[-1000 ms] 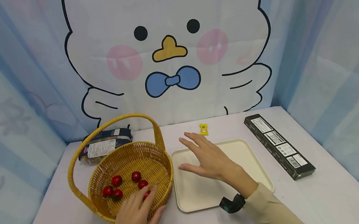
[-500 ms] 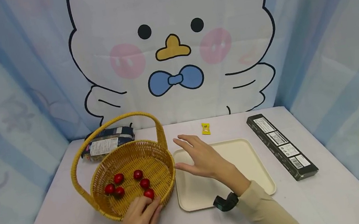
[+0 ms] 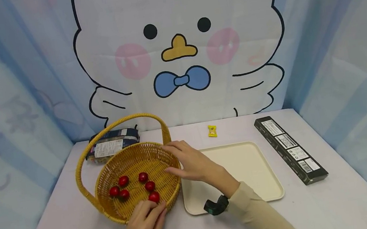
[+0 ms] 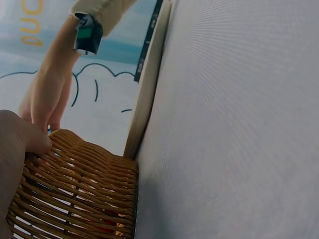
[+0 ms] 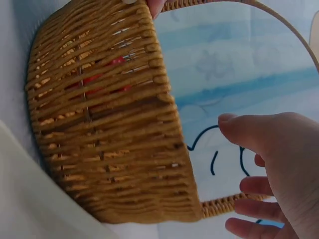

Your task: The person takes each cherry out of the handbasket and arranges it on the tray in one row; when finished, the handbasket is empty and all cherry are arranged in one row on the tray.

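Note:
A yellow-brown wicker basket [image 3: 155, 162] with a tall arched handle stands on the left of the table in the head view. Several dark red cherries [image 3: 123, 180] lie scattered on its bottom. My left hand [image 3: 142, 225] grips the near rim, thumb outside and fingers curled over it beside one cherry. In the left wrist view that hand [image 4: 17, 137] holds the woven wall's top edge. Over the right rim, near the handle's foot, hovers my right hand [image 3: 191, 162], its fingers spread and holding nothing. The right wrist view shows this hand [image 5: 284, 159] apart from the woven wall.
A cream tray [image 3: 243, 172] lies right of the basket, partly under my right forearm. Behind the basket rests a dark printed bag [image 3: 112, 143]. A small yellow wrapped candy [image 3: 212, 131] sits behind the tray, and a long black box [image 3: 290, 150] lies at right.
My left hand has come down from over the cherries and closed on the basket's near rim. The right hand has moved left, from above the tray to the basket's right rim.

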A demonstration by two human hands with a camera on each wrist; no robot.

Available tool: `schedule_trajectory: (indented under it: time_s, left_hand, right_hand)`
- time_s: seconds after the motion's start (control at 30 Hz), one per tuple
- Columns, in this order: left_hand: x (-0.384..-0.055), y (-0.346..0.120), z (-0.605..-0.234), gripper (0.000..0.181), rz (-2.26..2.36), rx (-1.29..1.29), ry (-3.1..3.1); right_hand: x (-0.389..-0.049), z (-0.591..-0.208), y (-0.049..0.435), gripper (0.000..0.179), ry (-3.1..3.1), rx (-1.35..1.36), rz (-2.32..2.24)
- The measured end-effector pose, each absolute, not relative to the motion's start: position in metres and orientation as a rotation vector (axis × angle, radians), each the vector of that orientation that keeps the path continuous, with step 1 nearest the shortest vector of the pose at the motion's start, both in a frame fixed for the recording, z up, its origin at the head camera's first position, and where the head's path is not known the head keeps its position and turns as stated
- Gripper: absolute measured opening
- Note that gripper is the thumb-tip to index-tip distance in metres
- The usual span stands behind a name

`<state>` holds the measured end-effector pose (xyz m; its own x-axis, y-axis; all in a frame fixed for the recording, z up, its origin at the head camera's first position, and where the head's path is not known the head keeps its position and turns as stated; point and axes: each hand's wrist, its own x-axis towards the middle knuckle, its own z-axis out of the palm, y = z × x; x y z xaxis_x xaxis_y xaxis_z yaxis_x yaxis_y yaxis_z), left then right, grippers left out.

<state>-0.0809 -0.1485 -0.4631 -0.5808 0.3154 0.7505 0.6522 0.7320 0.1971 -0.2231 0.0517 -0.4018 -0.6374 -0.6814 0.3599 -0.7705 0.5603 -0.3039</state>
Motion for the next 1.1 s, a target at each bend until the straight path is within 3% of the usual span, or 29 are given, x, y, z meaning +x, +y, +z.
schedule_trajectory:
  time_s: [0.53,1.1]
  left_hand:
    - [-0.079,-0.151,-0.464,0.046,-0.524,-0.762,-2.104]
    - [-0.070,-0.144,-0.470,0.051,-0.514,-0.511,-2.053]
  right_hand:
    - [-0.223,-0.406,0.007,0.055,-2.769,1.533,0.571]
    - [-0.222,-0.415,-0.018,0.035,-2.838,1.826,0.401]
